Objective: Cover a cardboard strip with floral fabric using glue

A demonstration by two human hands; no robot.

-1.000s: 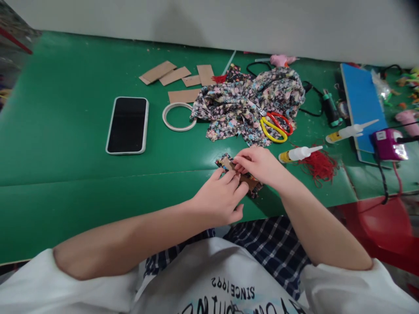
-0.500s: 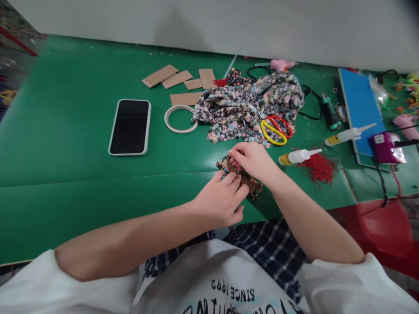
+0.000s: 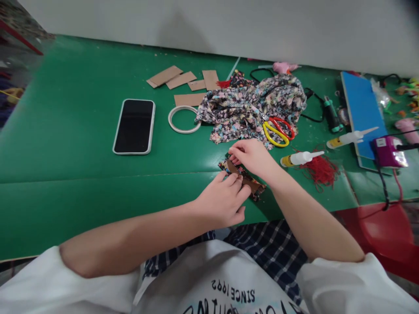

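A small brown cardboard strip (image 3: pixel 252 185) with floral cloth around its edges lies on the green table near its front edge. My left hand (image 3: pixel 224 198) rests over it, fingers spread and pressing it down from the near side. Above its upper end, my right hand (image 3: pixel 252 158) is closed in a pinch; what its fingertips hold, if anything, is too small to make out. Part of the strip is hidden under my left fingers.
Crumpled floral cloth (image 3: pixel 248 104) bears red-and-yellow scissors (image 3: pixel 276 132). Leftward are a tape roll (image 3: pixel 173 125), cardboard pieces (image 3: pixel 180 80) and a phone (image 3: pixel 134 127). Rightward lie glue bottles (image 3: pixel 296 158), red threads (image 3: pixel 322 173), a screwdriver (image 3: pixel 332 115) and a blue board (image 3: pixel 363 109).
My right hand has risen slightly off the strip, and more of the strip's upper end shows. My left hand stays on it. The view has shifted a little.
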